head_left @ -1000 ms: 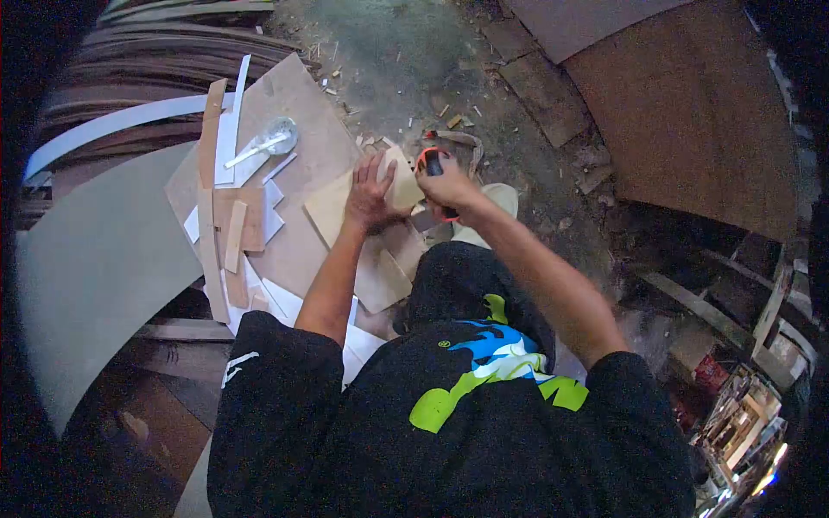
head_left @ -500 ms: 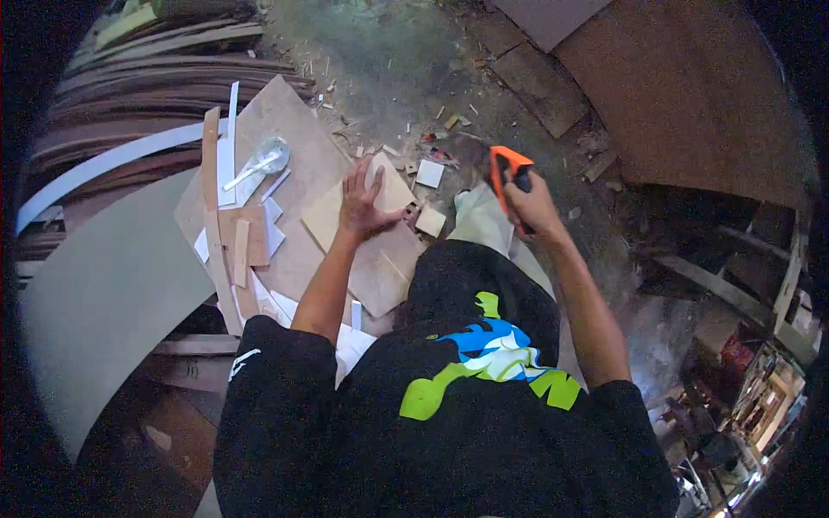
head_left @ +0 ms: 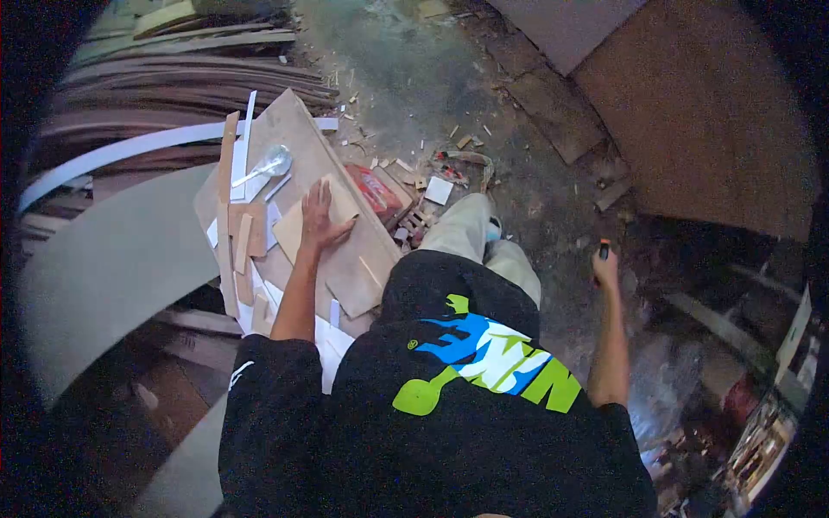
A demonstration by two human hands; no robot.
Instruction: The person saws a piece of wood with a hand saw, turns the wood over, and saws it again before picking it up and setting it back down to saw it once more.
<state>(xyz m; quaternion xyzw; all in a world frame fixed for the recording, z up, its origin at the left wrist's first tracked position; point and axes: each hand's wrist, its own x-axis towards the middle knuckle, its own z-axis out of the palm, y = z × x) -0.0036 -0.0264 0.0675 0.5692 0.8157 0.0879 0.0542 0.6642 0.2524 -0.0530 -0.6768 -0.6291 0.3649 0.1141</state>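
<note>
My left hand (head_left: 321, 223) lies with fingers stretched out on a light wooden board (head_left: 291, 235), which rests on a larger wooden work surface (head_left: 289, 116). Out to the right, low over the floor, my right hand (head_left: 606, 269) is closed around the handle of an orange-and-black handsaw (head_left: 604, 250). Its blade cannot be made out against the dark floor. Left of my left hand are a long brown wooden strip (head_left: 227, 164), white strips and a clear plastic item (head_left: 275, 161) with a white handle-like part.
A red package (head_left: 376, 192) sits below the work surface's right edge. Wood scraps and a white square piece (head_left: 439, 190) are scattered on the floor (head_left: 397, 78). Stacked long boards (head_left: 199, 82) lie at the back left, and a large brown sheet (head_left: 708, 129) stands at right.
My right hand has swung right and away from my knees with the handsaw. The left hand and the light board have shifted left. A small pale block beside the board has gone from view.
</note>
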